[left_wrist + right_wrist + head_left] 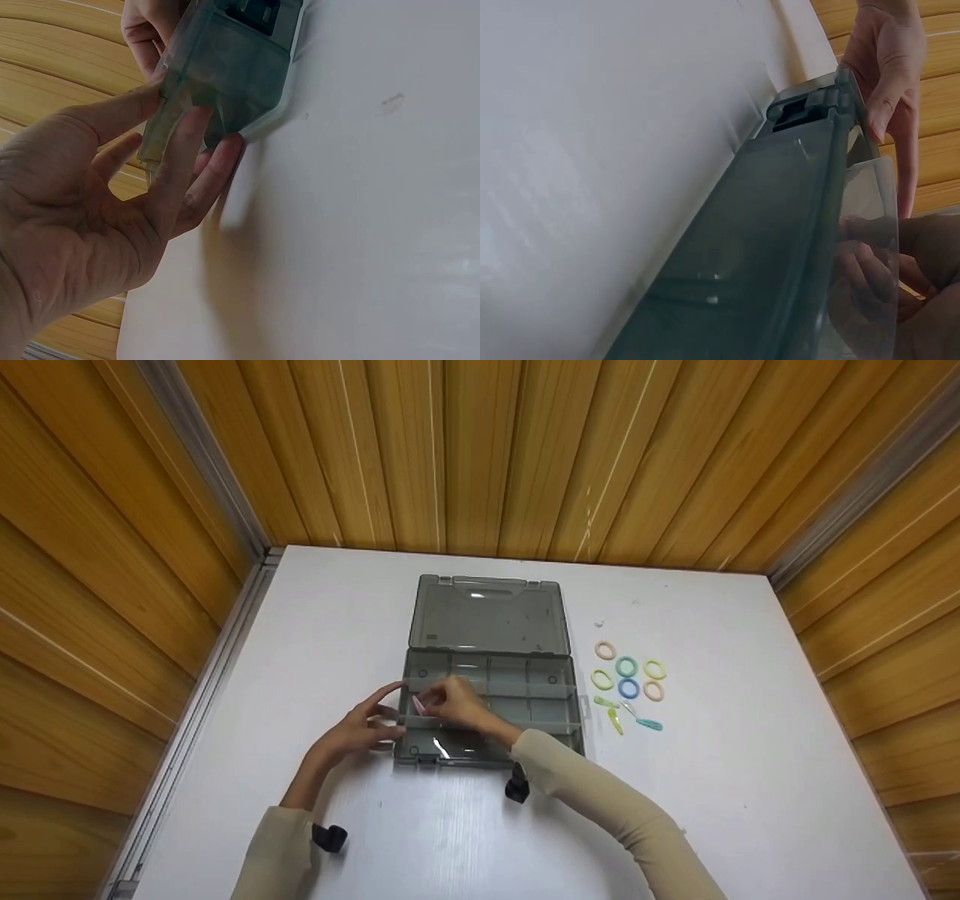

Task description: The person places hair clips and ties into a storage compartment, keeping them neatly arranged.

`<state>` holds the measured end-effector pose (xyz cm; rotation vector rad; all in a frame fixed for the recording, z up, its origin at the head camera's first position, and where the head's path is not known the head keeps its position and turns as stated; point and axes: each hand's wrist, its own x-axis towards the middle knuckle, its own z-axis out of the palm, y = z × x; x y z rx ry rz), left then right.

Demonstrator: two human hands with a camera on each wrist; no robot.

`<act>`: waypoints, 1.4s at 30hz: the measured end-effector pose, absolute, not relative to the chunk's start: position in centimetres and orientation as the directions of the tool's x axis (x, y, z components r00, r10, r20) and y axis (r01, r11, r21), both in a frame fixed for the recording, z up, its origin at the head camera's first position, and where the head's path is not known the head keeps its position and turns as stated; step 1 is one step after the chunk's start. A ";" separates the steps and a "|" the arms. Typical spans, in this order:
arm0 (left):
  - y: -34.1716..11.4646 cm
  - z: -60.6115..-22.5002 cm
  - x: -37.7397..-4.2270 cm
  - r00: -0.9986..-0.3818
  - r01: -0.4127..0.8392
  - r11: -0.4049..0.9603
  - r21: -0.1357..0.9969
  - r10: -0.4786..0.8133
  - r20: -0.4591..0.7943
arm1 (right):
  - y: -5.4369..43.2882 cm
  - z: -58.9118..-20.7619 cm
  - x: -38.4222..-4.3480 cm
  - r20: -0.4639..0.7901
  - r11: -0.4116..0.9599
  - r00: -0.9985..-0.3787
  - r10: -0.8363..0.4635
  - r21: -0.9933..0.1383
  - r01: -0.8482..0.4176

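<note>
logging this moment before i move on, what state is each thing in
Grey box lid: open, swung back
Box base: uncovered, on the white table
Pink item: pinched in the right hand
Left hand: touching the base's left side
Six rings: lying loose on the table
Two yellow-green clips: loose, open or shut unclear
Teal clip: loose, perhaps open

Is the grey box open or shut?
Open: the box has its lid laid back on the far side, and the right hand holds a pink piece inside.

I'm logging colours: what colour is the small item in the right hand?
Pink; the small item shows best in head view.
</note>
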<state>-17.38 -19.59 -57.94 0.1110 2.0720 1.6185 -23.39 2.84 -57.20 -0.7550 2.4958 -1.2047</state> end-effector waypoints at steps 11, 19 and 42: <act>-19.8 -58.5 -17.4 -0.875 -0.188 0.280 0.942 0.389 -0.290 | 1.8 -57.7 -23.5 -0.099 0.546 -0.848 -0.520 -0.803 -0.241; -19.5 -58.4 -17.3 -0.872 -0.221 0.266 0.938 0.377 -0.312 | 1.8 -57.8 -23.5 -0.094 0.564 -0.844 -0.528 -0.782 -0.266; -19.5 -58.4 -17.1 -0.876 -0.212 0.290 0.933 0.367 -0.313 | 2.5 -57.7 -23.3 -0.008 0.542 -0.834 -0.551 -0.763 -0.351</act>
